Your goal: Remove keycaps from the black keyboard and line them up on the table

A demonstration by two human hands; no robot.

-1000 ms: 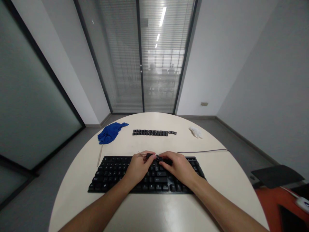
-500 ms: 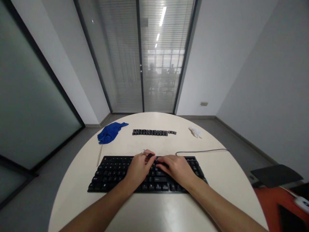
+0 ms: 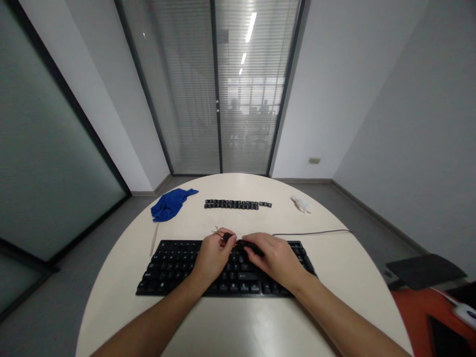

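Observation:
My left hand [image 3: 213,252] is closed above the upper middle of a black keyboard [image 3: 178,267]. Its fingers pinch a small black piece [image 3: 226,237], and thin wire prongs [image 3: 215,230] stick out past the knuckles, like those of a wire keycap puller. Close by on the right, my right hand [image 3: 273,255] is closed around a dark, longish object [image 3: 253,247] whose kind I cannot make out. The fingertips of both hands almost meet. Part of the keyboard is hidden beneath the hands.
Loose black keycaps [image 3: 231,204] lie in rows toward the far side of the round table [image 3: 238,327]. A blue cloth [image 3: 171,204] and a thin pale stick [image 3: 153,239] are at left. A crumpled white tissue [image 3: 301,204] and the cable [image 3: 312,233] are at right.
Both hands have lifted slightly off the keys and drawn a little apart. The dark object in the right hand shows more, and the wire prongs have shifted left.

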